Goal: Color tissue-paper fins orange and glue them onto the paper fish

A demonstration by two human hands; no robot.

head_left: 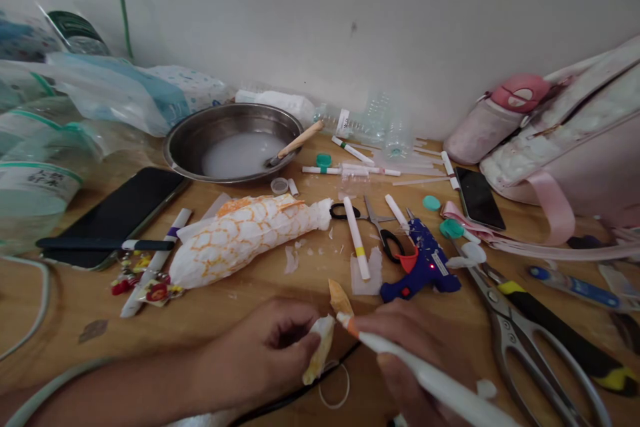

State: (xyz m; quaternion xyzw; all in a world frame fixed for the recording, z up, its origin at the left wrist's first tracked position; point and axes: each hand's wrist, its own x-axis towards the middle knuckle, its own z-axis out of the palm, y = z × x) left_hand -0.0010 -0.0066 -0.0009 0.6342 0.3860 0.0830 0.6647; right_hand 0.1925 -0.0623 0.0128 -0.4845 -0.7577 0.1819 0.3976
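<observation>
My left hand (260, 353) is closed in a pinch on a small white and yellowish paper piece (320, 345) near the table's front edge. My right hand (415, 353) grips a white marker (430, 380) whose orange tip touches that paper. A paper-wrapped fish-shaped form (245, 235) with orange scale lines lies just beyond the hands. A small tan paper scrap (340, 297) sticks up between the hands.
A blue glue gun (423, 267), black-handled scissors (373, 220), large shears (530, 340), several white markers, a steel bowl (233, 141) with whitish liquid and a brush, two phones (120, 213), plastic bags at left and a pink bag (575, 140) at right crowd the wooden table.
</observation>
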